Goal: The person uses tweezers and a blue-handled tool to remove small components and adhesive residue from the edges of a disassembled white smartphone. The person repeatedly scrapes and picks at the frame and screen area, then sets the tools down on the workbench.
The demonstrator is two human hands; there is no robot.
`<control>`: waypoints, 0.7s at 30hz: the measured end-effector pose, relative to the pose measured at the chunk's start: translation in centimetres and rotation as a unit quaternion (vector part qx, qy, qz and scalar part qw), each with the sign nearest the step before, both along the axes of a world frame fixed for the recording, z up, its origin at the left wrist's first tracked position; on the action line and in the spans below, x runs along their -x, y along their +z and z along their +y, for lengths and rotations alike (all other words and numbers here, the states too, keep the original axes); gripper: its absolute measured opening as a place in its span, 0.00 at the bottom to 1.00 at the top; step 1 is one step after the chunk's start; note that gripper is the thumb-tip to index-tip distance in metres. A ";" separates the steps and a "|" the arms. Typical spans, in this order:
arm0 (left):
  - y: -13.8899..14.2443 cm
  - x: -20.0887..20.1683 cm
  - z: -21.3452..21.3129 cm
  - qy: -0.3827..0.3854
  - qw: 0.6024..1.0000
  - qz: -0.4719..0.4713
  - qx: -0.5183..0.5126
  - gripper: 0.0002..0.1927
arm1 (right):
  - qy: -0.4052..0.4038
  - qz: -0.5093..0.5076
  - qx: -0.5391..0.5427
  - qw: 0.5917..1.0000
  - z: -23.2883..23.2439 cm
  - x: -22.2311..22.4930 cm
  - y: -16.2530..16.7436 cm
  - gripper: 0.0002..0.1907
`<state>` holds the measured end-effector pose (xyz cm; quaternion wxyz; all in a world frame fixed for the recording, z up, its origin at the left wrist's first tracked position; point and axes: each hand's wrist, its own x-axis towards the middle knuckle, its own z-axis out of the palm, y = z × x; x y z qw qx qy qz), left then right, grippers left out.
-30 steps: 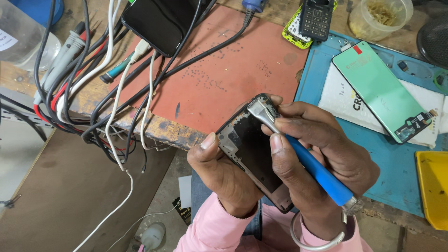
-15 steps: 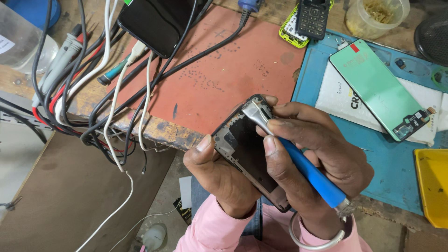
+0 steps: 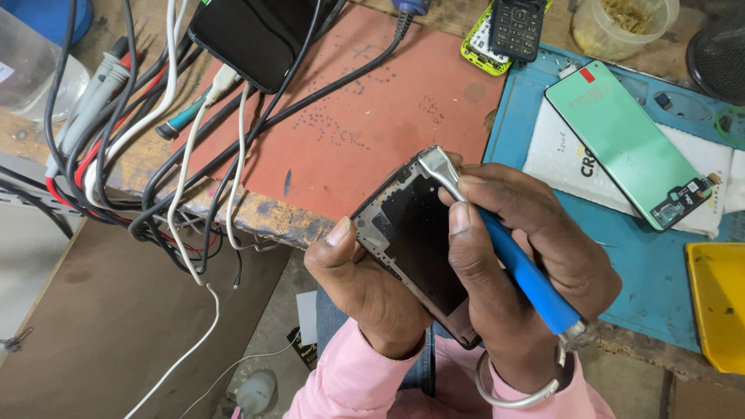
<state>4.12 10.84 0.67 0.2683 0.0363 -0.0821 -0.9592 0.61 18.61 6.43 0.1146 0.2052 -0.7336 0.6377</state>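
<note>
Head view, the only one. Left hand cups an opened phone frame from below, thumb pressed on its left edge, fingers wrapped under. The frame is held off the bench, just in front of the worn table edge, over the person's lap; pink sleeves show at the bottom. Right hand is closed round a blue-handled pry tool, index finger laid along the shaft, and the flat metal tip sits on the frame's top corner.

Doing this bit well, IMO: keep the tip shallow and flat against the rim, lever gently w/ small twists, and let the left thumb brace the opposite edge so the frame doesn't flex or skid. Too steep an angle could gouge the plastic or slip toward the fingers.

Frame's long axis runs diagonal, upper end toward the bench's red mat, lower end toward the wrists. Open dark inner face is up, toward the camera. The tool lies roughly parallel, handle down-right.

Nearby: a green-backed screen panel on white paper on the blue work mat, a keypad phone, a plastic tub, a black phone among tangled cables, a yellow tray at right. Metal bangle on the right wrist.
</note>
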 end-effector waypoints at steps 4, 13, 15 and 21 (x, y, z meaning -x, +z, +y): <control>-0.1 -0.2 0.1 0.022 0.998 -0.019 0.061 0.39 | 0.075 0.052 -0.021 0.996 0.3 0.0 0.0 0.09; -0.3 -0.5 -0.2 -0.019 0.999 -0.018 0.035 0.40 | 0.073 0.066 -0.016 0.995 0.3 0.0 -0.7 0.10; -0.3 -0.5 -0.1 -0.012 0.999 -0.013 0.048 0.40 | 0.056 0.077 -0.044 0.994 0.3 0.0 -0.7 0.10; -0.2 -0.7 -0.3 -0.006 1.000 -0.016 0.018 0.37 | 0.064 0.074 -0.032 0.995 0.1 0.0 -0.2 0.10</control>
